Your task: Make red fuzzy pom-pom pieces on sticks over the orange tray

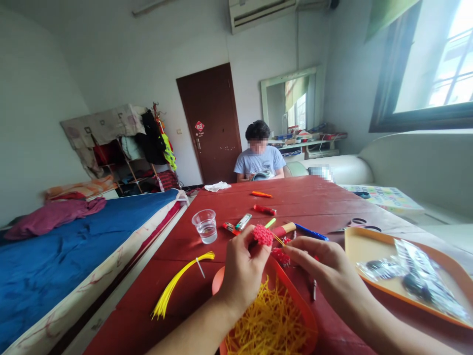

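My left hand pinches a small red beaded piece between thumb and fingers, above the table. From its right side run thin yellow strands, and the fingertips of my right hand close on their far end. More red beadwork lies just behind and below, partly covered by my fingers. Under my hands sits an orange-red tray full of loose yellow strips. A tied bundle of yellow strands rests on the table to the left.
The red table carries a clear cup with liquid, lighters, an orange pen-like item, a blue pen, scissors, and an orange-rimmed tray with plastic packets. A seated person faces me across the table.
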A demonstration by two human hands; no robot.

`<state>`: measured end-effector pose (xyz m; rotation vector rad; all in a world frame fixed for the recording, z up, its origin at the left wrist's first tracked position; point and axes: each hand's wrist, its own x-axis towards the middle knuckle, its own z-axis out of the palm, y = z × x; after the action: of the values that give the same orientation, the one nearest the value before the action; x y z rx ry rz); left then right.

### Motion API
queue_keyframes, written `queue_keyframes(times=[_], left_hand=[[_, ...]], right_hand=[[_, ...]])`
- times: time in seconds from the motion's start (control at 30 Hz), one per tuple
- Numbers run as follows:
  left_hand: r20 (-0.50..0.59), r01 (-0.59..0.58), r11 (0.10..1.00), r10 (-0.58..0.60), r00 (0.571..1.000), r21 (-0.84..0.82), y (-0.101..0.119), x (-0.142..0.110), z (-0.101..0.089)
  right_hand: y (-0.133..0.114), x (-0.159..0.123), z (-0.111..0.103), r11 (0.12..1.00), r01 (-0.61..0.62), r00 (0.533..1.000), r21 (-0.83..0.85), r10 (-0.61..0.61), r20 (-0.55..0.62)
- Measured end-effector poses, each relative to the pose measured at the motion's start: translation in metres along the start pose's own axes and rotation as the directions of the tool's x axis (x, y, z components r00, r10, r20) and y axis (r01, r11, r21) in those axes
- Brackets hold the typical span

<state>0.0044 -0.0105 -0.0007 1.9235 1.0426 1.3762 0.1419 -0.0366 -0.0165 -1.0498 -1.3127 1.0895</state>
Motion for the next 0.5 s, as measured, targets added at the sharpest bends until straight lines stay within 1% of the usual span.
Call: queue_keyframes(times=[0.23,0.37,0.5], left_hand=[[0.011,0.065,0.998,-0.065,0.998,0.005,0.0031,0.0005,-0.0007],[-0.003,0.078,0.997,-0.078,0.997,-0.027,0.0023,0.0032,-0.0003],[0.011,0.115,0.99,-0.115,0.993,-0.08,0.003,0.0022,0.0006]], right_hand=[[-0.0072,0.0014,0.0013,1.0,-0.005,0.999,0.0,0.005,0.035],[-0.009,0.0005,0.0026,1.0,0.013,0.999,-0.012,-0.012,0.043],[-0.0078,-0.0005,0.0009,0.999,0.032,0.995,0.042,-0.036,0.092]])
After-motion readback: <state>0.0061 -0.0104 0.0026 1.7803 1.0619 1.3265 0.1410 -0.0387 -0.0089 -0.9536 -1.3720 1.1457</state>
